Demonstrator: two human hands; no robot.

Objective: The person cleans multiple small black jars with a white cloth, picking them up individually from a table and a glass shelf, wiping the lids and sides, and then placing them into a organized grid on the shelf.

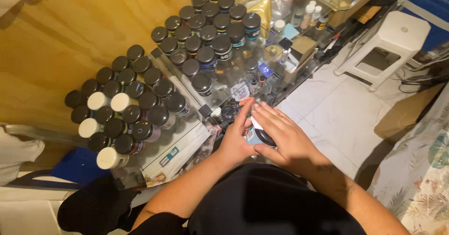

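My left hand (238,134) and my right hand (280,134) together clasp a small jar (256,136) with a pale blue body and a dark lid, held close to my body above the near edge of a glass shelf (187,144). The left hand's fingers point up along the jar's side. Over the lid the right hand curls. On the shelf stand several jars with black lids (140,109) and a few with white lids (106,158), to the left of my hands. A second cluster of black-lidded jars (210,29) stands farther back.
A wooden wall (70,34) lies behind the shelves. Small bottles and boxes (299,29) crowd the far right shelf end. A white plastic stool (397,39) stands on the tiled floor (336,109) at right. A cardboard box (407,113) and patterned cloth (421,179) lie at right.
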